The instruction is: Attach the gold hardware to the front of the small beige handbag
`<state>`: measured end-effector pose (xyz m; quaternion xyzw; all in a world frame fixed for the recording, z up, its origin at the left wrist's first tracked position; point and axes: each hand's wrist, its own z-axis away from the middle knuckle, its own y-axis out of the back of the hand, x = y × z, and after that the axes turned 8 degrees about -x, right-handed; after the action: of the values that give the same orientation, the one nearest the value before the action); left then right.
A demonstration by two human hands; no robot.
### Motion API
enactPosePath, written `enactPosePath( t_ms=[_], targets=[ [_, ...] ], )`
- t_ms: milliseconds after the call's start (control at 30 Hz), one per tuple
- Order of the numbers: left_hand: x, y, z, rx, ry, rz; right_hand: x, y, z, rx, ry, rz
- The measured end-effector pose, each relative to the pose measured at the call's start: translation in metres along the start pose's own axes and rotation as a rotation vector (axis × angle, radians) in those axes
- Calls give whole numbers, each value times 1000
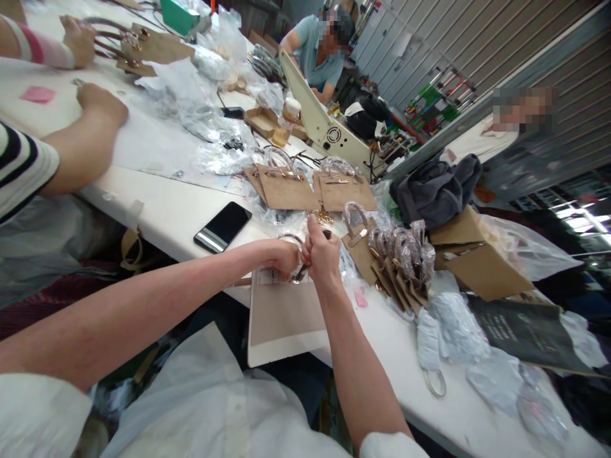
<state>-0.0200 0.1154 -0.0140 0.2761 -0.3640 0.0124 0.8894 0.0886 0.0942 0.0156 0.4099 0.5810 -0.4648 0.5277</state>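
Note:
A flat beige handbag piece [286, 312] hangs over the table's near edge, its top beneath my hands. My left hand [286, 257] is closed at that top edge, beside a curved handle; its fingertips are partly hidden. Just to the right, my right hand [323, 251] is closed in a fist with the thumb up, around a slim dark-handled tool [327, 235]. The tool's lower end points down toward the bag's top, and its tip is too small to make out. Gold-coloured chain or hardware [324, 217] lies just beyond my right hand.
A black phone [223, 227] lies left of my hands. Brown bag pieces [286, 189] stand ahead, and several wrapped-handle bags [401, 267] cluster at right. A cardboard box [477, 261] and plastic wrapping are farther right. At left, a co-worker's hands [102, 105] work near another bag.

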Motion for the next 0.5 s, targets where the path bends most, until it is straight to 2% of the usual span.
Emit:
enactPosePath(
  t_ms=[200,300,400,500],
  targets=[
    [-4,3,5,2,-42,-13,17,14,58,57,361,-132],
    [-1,6,11,-13,-54,-15,30,18,72,128,496,-183],
    [5,9,16,-34,-35,-41,30,22,67,126,459,-182],
    [8,11,20,-57,-23,-25,19,30,61,92,394,-243]
  ],
)
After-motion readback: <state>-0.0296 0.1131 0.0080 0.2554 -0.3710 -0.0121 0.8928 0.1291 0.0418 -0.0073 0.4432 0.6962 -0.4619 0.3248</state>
